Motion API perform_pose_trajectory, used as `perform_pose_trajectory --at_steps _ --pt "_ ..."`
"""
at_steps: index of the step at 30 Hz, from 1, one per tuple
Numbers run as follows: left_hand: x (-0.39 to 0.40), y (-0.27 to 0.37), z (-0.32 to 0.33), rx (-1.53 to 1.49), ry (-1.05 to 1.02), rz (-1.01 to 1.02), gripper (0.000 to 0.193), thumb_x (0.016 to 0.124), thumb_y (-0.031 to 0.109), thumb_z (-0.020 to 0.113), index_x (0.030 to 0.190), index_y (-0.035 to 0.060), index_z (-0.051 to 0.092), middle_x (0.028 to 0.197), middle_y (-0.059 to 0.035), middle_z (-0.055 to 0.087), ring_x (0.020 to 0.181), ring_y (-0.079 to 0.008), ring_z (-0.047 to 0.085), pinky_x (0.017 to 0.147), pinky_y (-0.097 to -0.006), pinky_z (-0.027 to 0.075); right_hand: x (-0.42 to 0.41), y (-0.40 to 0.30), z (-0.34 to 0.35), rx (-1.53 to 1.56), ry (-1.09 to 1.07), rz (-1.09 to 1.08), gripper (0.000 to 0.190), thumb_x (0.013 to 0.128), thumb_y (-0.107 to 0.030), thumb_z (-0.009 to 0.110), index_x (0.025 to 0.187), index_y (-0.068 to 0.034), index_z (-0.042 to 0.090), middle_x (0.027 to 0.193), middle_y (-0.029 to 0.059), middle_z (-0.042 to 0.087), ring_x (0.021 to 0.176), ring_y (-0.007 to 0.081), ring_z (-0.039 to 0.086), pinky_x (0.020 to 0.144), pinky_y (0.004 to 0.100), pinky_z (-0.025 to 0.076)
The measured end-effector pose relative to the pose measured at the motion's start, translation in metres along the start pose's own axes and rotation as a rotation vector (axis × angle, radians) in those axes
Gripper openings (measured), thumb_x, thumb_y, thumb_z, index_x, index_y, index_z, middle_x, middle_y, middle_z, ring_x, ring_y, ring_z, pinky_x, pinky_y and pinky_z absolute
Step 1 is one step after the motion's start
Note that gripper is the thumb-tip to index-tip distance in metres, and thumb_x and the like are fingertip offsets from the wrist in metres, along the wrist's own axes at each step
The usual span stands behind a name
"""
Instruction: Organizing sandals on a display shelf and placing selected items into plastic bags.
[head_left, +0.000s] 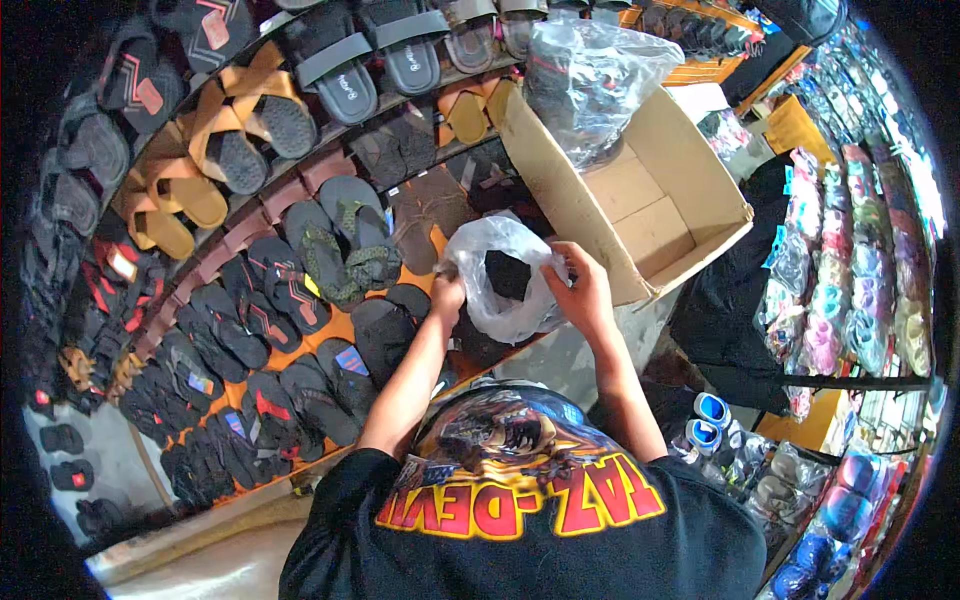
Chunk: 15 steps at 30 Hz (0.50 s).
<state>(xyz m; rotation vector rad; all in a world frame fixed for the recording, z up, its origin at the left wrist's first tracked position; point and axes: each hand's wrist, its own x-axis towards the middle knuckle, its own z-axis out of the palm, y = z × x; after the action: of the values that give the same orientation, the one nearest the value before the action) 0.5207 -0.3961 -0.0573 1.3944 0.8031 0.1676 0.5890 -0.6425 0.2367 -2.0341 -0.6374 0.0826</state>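
My left hand (448, 291) grips the left rim of a clear plastic bag (501, 319). On the bag's right side, my right hand (577, 281) pinches the rim between thumb and fingers. The bag's mouth faces up, spread into a ring, and something dark shows through it; whether that lies inside or beneath cannot be told. Beyond my right hand stands an open cardboard box (660, 232). A large clear plastic bag (592, 82) with dark contents rests at the box's far end.
Rows of dark flip-flops (225, 330) cover the display to the left. Tan sandals (176, 195) and black slides (341, 82) line a raised shelf behind them. Bagged footwear (825, 300) hangs at the right, with more wrapped pairs (787, 480) at the lower right.
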Motion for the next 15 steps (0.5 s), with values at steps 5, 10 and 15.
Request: perform_pose_trajectory --at_steps 5,10,15 --pt "-0.001 0.013 0.029 0.033 -0.015 0.031 0.045 0.091 0.026 0.084 0.129 0.0036 0.074 0.123 -0.0055 0.077 0.107 -0.0192 0.071 0.091 -0.0365 0.054 -0.005 0.022 0.003 -0.031 0.014 -0.016 0.034 0.093 -0.013 0.078 0.125 -0.005 0.07 0.107 0.0155 0.075 0.1 0.0279 0.074 0.09 0.0377 0.057" --pt "0.024 -0.002 0.004 0.06 0.082 0.053 0.041 0.086 0.031 0.086 0.114 0.0021 0.08 0.111 -0.0086 0.081 0.102 -0.0193 0.074 0.091 -0.0365 0.054 0.004 0.012 0.012 -0.021 0.029 -0.081 0.038 0.093 -0.01 0.076 0.13 -0.007 0.068 0.11 0.0165 0.076 0.103 0.0293 0.074 0.089 0.0384 0.057" --pt "-0.018 0.036 0.027 0.061 0.041 0.027 0.037 0.093 0.029 0.079 0.116 0.0001 0.078 0.109 -0.013 0.08 0.102 -0.0229 0.074 0.091 -0.0393 0.054 0.0 0.03 0.0 -0.073 0.086 0.031 0.04 0.094 -0.007 0.073 0.133 -0.009 0.066 0.114 0.018 0.076 0.105 0.0304 0.075 0.089 0.0385 0.057"
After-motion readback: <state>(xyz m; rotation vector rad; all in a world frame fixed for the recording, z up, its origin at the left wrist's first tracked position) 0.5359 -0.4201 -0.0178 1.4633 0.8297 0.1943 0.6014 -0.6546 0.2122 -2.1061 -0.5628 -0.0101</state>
